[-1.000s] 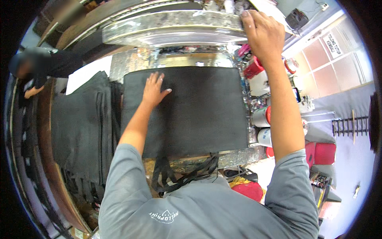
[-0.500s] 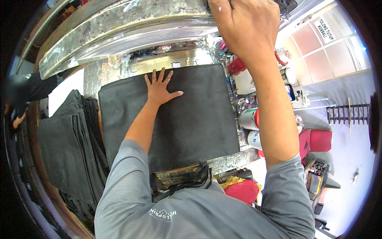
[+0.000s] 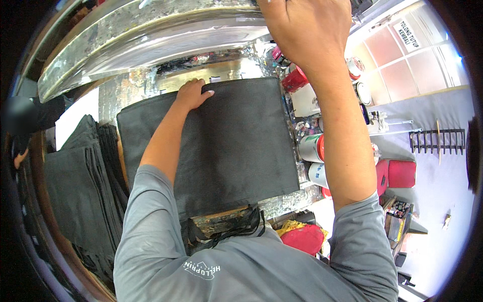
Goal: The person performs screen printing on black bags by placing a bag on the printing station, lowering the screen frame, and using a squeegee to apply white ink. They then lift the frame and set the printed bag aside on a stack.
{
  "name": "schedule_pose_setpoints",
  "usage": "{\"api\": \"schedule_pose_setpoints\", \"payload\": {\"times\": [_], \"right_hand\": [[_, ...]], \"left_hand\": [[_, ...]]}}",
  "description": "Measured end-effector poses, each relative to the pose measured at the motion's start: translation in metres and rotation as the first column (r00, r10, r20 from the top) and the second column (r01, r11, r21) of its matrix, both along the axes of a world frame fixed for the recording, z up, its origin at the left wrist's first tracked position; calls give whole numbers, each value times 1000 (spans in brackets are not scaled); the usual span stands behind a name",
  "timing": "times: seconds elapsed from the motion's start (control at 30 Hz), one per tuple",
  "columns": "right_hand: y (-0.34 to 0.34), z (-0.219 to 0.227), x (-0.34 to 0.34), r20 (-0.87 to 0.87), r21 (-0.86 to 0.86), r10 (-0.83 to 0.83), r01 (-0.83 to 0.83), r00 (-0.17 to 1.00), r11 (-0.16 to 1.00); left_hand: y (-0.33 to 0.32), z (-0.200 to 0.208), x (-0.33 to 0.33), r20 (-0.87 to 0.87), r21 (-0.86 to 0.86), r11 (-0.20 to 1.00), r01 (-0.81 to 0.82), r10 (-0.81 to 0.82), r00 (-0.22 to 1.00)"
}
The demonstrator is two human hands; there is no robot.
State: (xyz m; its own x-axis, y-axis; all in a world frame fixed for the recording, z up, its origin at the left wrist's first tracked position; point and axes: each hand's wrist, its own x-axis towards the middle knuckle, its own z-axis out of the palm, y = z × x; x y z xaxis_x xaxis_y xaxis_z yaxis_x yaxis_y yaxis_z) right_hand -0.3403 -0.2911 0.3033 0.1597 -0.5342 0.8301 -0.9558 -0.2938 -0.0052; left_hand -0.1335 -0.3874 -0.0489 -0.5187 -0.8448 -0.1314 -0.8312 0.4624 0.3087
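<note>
A flat black fabric bag (image 3: 236, 141) lies on the paint-stained table in front of me, its black straps (image 3: 226, 232) hanging toward my body. At the bag's far edge, my left hand (image 3: 192, 94) has its fingers bent over the rim and its thumb on top, pinching the cloth. Above the table, a screen-printing frame (image 3: 146, 34) is tilted up. My right hand (image 3: 312, 25) is raised at the frame's right end, closed on it; its fingertips are cut off by the picture's upper edge.
A pile of black bags (image 3: 80, 186) lies at the left beside a white sheet (image 3: 75, 118). Paint cans (image 3: 311, 147) line the table's right side. A red stool seat (image 3: 302, 239) is near my right side. Another person (image 3: 48, 113) is at the far left.
My left hand has gone from spread flat on the bag to bent over its far edge, slightly farther left. My right hand stays up at the frame.
</note>
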Motion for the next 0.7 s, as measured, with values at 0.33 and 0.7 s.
{"api": "schedule_pose_setpoints", "payload": {"times": [0.33,0.7], "right_hand": [[3,3,1,-39,5,13,-13,999,1000],[-11,-5,-4,-28,-77,55,-57,998,995]], "left_hand": [[-15,-20,-35,-20,130,987,-95,99,995],[-10,-13,-32,-15,139,960,-244,249,968]]}}
